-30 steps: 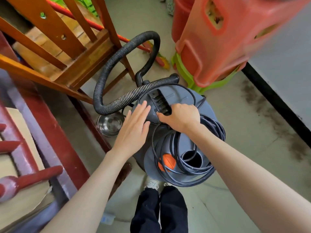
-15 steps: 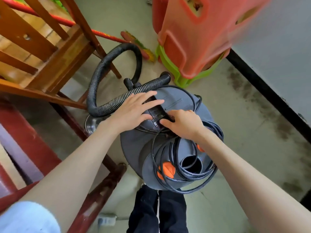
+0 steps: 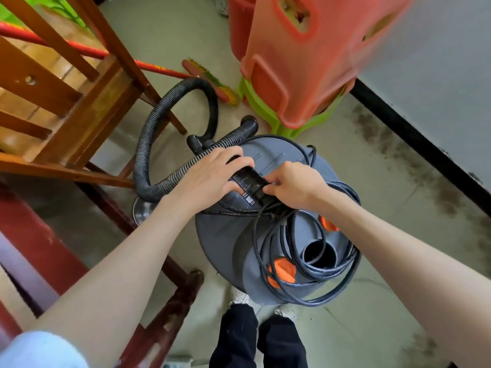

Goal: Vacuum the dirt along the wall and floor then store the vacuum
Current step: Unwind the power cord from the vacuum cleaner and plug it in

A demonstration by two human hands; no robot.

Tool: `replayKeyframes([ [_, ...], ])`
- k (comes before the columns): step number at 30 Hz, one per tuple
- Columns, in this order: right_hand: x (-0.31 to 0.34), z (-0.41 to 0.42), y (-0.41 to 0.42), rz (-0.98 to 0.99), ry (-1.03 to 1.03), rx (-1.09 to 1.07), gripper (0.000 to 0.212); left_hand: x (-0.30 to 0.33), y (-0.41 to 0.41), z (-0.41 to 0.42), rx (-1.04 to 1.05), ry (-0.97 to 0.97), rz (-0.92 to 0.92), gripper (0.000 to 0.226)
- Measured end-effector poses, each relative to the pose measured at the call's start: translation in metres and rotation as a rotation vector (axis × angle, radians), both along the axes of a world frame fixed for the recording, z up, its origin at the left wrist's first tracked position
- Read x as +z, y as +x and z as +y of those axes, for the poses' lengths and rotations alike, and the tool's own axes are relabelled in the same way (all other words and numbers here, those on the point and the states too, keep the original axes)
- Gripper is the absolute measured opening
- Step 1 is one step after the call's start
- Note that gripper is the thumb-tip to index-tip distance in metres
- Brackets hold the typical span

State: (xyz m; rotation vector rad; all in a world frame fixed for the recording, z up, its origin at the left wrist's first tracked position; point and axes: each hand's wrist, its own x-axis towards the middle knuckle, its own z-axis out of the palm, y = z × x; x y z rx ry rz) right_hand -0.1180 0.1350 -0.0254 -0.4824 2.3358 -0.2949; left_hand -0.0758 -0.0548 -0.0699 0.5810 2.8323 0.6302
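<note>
While the dark red furniture frame [image 3: 53, 235] fills the 8 o'clock corner, a wooden chair [image 3: 66, 83] stands at 10 o'clock with a red broom handle [image 3: 87, 50] running behind its legs toward bristles [image 3: 212, 81] that lie on the floor near 12 o'clock. Just below the chair, at about 9 o'clock of the vacuum, a small metal bowl [image 3: 142, 208] sits on the floor, partly hidden by the left forearm. A black ribbed hose [image 3: 156, 123] loops up from beside the bowl, arches over and comes back across the vacuum's lid. The grey canister vacuum [image 3: 223, 235] stands on the floor at the centre, directly in front of the person's shoes and dark trousers [image 3: 255, 338] at 6 o'clock. The left hand [image 3: 210, 176] lies across the hose and the black handle [image 3: 249, 184] on the lid, its fingers lightly bent over the handle's 9 o'clock end. The right hand [image 3: 295, 185] meets the same handle from 3 o'clock, fingers curled and pinching its edge. A black power cord [image 3: 305, 264] is coiled loosely over the vacuum's near side, around the open inlet and orange latches [image 3: 283, 272]. At 1 o'clock stacked red and green plastic stools [image 3: 300, 62] stand, and dark dirt [image 3: 414, 168] streaks the floor along the black baseboard [image 3: 425, 147] at 3 o'clock.
</note>
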Motion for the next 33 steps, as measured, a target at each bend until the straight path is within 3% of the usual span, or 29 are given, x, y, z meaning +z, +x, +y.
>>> replayKeyframes([
  [12,0.015,0.039,-0.015,0.145,0.111,0.078,0.019,0.001,0.002,0.052,0.110,0.005,0.115,0.049],
  [17,0.012,0.069,-0.003,0.131,0.175,0.135,0.031,0.003,0.010,0.082,0.107,0.034,0.015,0.049],
  [21,0.009,0.095,0.008,0.134,0.228,0.184,0.029,0.001,0.005,0.102,0.067,0.151,-0.167,0.051],
  [25,0.007,0.122,0.016,0.181,0.229,0.213,0.030,-0.003,-0.011,0.123,-0.022,0.247,-0.333,0.032],
  [29,0.008,0.143,0.021,0.180,0.229,0.228,0.032,-0.006,-0.019,0.144,-0.053,0.212,-0.402,0.024],
  [33,0.006,0.150,0.014,0.056,0.261,0.249,0.034,-0.007,-0.018,0.167,0.002,0.184,-0.404,0.025],
])
